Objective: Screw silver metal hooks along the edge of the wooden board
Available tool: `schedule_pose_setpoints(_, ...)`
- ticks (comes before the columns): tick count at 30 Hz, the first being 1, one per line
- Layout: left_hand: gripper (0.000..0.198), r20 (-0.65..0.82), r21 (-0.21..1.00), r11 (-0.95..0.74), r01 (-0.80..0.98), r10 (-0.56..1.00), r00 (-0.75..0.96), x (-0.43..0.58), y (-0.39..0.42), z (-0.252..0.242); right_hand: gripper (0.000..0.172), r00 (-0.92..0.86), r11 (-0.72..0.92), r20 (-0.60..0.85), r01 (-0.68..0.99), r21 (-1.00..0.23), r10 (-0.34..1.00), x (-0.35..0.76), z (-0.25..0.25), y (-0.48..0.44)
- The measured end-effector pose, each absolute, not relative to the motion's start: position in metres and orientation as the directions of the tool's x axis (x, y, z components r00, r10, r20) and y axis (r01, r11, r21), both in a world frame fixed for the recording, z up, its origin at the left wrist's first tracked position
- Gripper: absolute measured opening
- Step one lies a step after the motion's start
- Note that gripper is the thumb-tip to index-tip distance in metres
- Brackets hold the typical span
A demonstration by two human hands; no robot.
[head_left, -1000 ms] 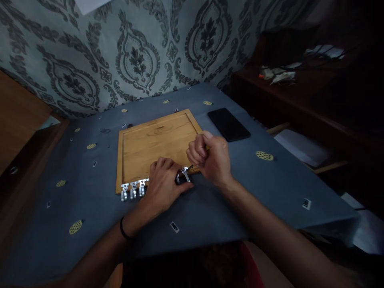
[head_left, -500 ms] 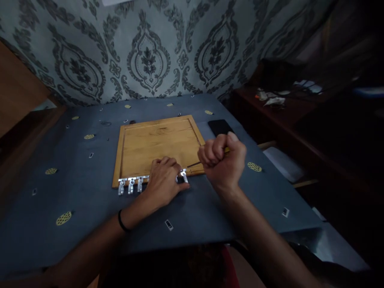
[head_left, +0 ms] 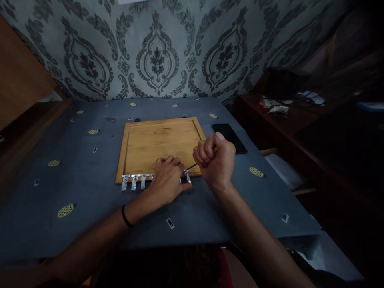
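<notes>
A wooden cabinet door panel [head_left: 162,142] with a raised frame lies flat on the table. Several silver hinges [head_left: 134,182] line its near edge. My left hand [head_left: 168,178] bends over that edge, its thumb and forefinger around the rightmost hinge [head_left: 188,177]; some hinges are hidden beneath the palm. In a fist, my right hand [head_left: 216,160] holds a screwdriver [head_left: 192,166] with a bit of yellow handle showing. Its thin dark shaft slants down to the left, and the tip meets the rightmost hinge or sits just over it; I cannot tell which.
The table wears a blue-grey cloth [head_left: 99,216] with yellow prints. A black phone-like slab [head_left: 232,140] lies right of the panel. Patterned wallpaper rises behind. Farther right, a dark red-brown surface [head_left: 288,124] holds crumpled white bits [head_left: 278,109] and cables.
My right hand has shifted left and the screwdriver tip has come down to the rightmost hinge. My left hand keeps its place on the panel. The view has shifted slightly.
</notes>
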State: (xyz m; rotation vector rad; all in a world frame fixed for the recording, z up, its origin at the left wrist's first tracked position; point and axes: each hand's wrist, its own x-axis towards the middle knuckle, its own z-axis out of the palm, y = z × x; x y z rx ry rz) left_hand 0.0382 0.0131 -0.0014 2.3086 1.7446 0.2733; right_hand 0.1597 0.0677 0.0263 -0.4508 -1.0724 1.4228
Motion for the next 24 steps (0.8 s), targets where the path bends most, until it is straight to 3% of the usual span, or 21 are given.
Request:
schedule_pose_setpoints(16,0.037,-0.011,0.306,-0.257,0.916,0.962,0.274,0.038,0.014,0.0,0.062,-0.192,0.145,0.293,-0.55,-0.823,0.937,0.16,0.024,0.065)
schedule_pose_setpoints(24,0.036,0.001,0.297,-0.278,0.914,0.957,0.291,0.037,0.014,0.0,0.031,-0.245,0.131,0.296,-0.524,-0.842,0.923,0.168,0.018,0.071)
